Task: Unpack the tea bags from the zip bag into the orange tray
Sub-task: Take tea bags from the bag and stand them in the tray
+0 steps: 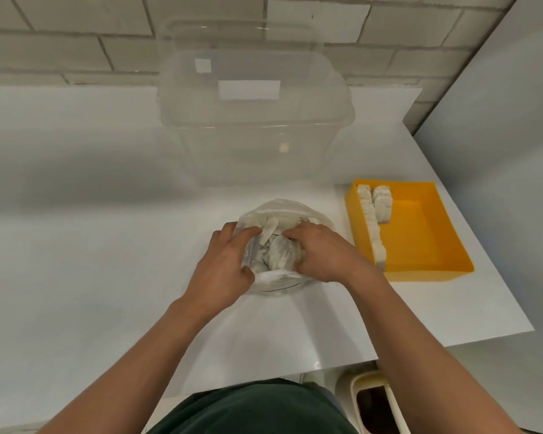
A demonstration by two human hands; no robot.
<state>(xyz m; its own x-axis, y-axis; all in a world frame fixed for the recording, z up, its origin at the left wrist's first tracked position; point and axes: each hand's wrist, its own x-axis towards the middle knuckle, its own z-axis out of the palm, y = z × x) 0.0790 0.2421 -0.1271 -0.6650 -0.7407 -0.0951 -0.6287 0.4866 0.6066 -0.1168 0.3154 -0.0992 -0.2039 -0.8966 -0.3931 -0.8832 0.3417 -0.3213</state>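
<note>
Shirt [257, 408], dark green, fills the near edge of the head view, and both forearms run from it to the bag [282, 209] in the middle of the counter [107, 245].

The left grip [229, 264] grasps the bag's left rim, thumb on the near lip, and holds the mouth open. The right grip [320, 252] is inside the mouth with its fingers curled down on a clump of tea bags [276, 255]; the fingertips are hidden.

I judge the task under halfway. The tray [427, 233], to the right of the bag, holds one long row [372, 227] standing along its left wall and a short second row [383, 205] at the far end beside it. Most of its floor is bare. The bag looks well filled, so many more handfuls are left.

For room, the way from bag to tray is short and open, and only the tray's left wall must be cleared. The tray's near right corner lies near the counter's right edge, so a push that way could send it off. A clear tub [254, 136] stands just beyond the bag and limits reach on the far side. The counter runs wide to the left. Below the near edge, on the right, sits a cream bin [376, 402].
</note>
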